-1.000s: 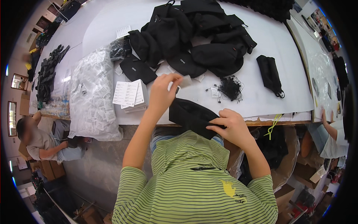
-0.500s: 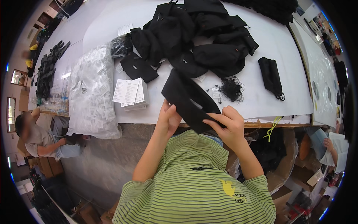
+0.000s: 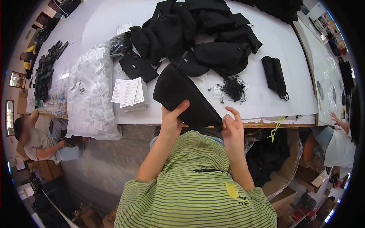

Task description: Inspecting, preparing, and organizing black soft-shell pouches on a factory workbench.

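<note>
A black fabric pouch (image 3: pixel 186 97) is held at a slant over the table's front edge, its long edge running down to the right. My left hand (image 3: pixel 173 118) grips its lower left side, thumb lying on the cloth. At its lower right corner, my right hand (image 3: pixel 233 131) pinches the fabric, with the index finger raised. Beyond the pouch lies a heap of similar black pouches (image 3: pixel 222 57). To its left is a stack of white printed cards (image 3: pixel 125 92); to its right, a tangle of thin black strings (image 3: pixel 234 89).
A large clear plastic bag of white tags (image 3: pixel 91 91) lies left on the white table (image 3: pixel 254 110). One black pouch (image 3: pixel 274 78) lies apart at right. A yellow-green cord (image 3: pixel 276 129) hangs over the front edge. People sit at left (image 3: pixel 47 144) and stand at right (image 3: pixel 332 146).
The pouch has swung left and turned, and its opening no longer shows. My right hand has shifted from the pouch's side down to its lower right corner. My left thumb now lies over the cloth.
</note>
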### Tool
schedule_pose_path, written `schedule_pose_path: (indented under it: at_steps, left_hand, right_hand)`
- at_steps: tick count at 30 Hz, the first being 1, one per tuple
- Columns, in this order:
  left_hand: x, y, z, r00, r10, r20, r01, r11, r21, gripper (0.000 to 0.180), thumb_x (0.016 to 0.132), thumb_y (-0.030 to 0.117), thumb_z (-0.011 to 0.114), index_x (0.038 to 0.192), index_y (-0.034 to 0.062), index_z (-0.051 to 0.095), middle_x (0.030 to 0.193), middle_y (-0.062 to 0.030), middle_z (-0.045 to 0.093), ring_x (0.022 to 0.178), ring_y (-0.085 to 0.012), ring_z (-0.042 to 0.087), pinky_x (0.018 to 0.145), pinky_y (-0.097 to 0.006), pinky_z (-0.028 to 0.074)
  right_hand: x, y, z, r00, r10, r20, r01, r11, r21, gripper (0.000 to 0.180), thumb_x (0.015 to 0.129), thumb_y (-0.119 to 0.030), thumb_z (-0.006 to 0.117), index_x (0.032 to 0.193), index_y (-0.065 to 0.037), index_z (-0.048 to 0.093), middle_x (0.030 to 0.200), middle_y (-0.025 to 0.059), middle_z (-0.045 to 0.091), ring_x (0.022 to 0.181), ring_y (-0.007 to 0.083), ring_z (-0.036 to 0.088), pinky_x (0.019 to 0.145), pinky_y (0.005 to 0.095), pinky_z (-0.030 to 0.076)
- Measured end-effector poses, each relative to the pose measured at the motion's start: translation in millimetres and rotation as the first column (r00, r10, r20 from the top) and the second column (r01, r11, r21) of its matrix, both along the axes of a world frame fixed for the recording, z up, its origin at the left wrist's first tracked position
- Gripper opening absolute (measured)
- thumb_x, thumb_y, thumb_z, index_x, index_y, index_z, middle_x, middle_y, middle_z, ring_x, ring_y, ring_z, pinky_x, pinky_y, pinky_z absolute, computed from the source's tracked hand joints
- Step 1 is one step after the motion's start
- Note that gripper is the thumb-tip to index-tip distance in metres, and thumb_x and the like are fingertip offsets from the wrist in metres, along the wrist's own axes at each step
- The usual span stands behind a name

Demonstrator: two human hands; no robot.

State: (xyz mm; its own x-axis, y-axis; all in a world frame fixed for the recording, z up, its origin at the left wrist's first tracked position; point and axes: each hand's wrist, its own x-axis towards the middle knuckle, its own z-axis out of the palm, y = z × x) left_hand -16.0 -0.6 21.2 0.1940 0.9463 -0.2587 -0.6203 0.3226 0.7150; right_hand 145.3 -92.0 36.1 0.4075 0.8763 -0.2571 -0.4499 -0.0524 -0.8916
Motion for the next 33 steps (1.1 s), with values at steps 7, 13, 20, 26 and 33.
schedule_pose_path:
  at_steps: [7,13,20,26,33]
  left_hand:
    - [-2,-1,21,0.984,-0.175,-0.025,0.175,0.985,0.000,0.034,0.076,0.000,0.073,0.108,-0.0012,0.061,0.100,-0.0100,0.066,0.087,-0.0182,0.065,0.079,-0.031,0.053]
    - [8,-14,31,0.883,-0.429,-0.188,0.437,0.899,0.001,0.037,0.073,0.006,0.076,0.105,-0.0054,0.062,0.096,-0.0105,0.067,0.086,-0.0157,0.065,0.078,-0.029,0.053]
    - [11,-17,37,0.886,-0.433,-0.168,0.428,0.901,-0.064,0.038,0.074,0.010,0.075,0.106,-0.0056,0.061,0.093,-0.0102,0.067,0.082,-0.0156,0.065,0.074,-0.027,0.053]
    - [2,7,26,0.980,-0.177,0.085,0.195,0.926,-0.323,0.029,0.081,0.013,0.067,0.104,-0.0025,0.060,0.090,-0.0100,0.067,0.074,-0.0174,0.066,0.067,-0.028,0.055]
    - [-18,24,24,0.979,-0.105,0.175,0.150,0.952,-0.268,0.025,0.084,0.011,0.063,0.105,-0.0008,0.060,0.090,-0.0103,0.067,0.074,-0.0179,0.067,0.065,-0.028,0.057]
  right_hand:
    - [31,-1,-10,0.996,0.031,-0.082,-0.028,0.999,0.040,0.020,0.091,-0.010,0.053,0.107,0.000,0.059,0.100,0.0078,0.062,0.057,0.0021,0.040,0.051,0.0178,0.032]
    - [17,45,29,0.969,0.128,0.210,-0.171,0.964,0.205,0.023,0.090,-0.008,0.058,0.110,0.003,0.061,0.113,0.0096,0.062,0.078,0.0077,0.056,0.065,0.0200,0.041]
    - [21,52,27,0.765,-0.205,0.611,-0.032,0.935,0.354,0.014,0.078,0.001,0.070,0.091,-0.003,0.065,0.087,0.0020,0.064,0.076,0.0091,0.055,0.060,0.0231,0.041]
    - [0,28,43,0.662,0.063,0.747,-0.324,0.922,0.210,0.014,0.070,-0.004,0.076,0.081,-0.008,0.068,0.079,0.0012,0.063,0.073,0.0138,0.055,0.055,0.0247,0.040]
    - [-3,14,50,0.641,0.273,0.717,-0.507,0.853,0.129,0.015,0.069,-0.005,0.076,0.082,-0.008,0.068,0.077,0.0006,0.061,0.070,0.0132,0.053,0.054,0.0237,0.039]
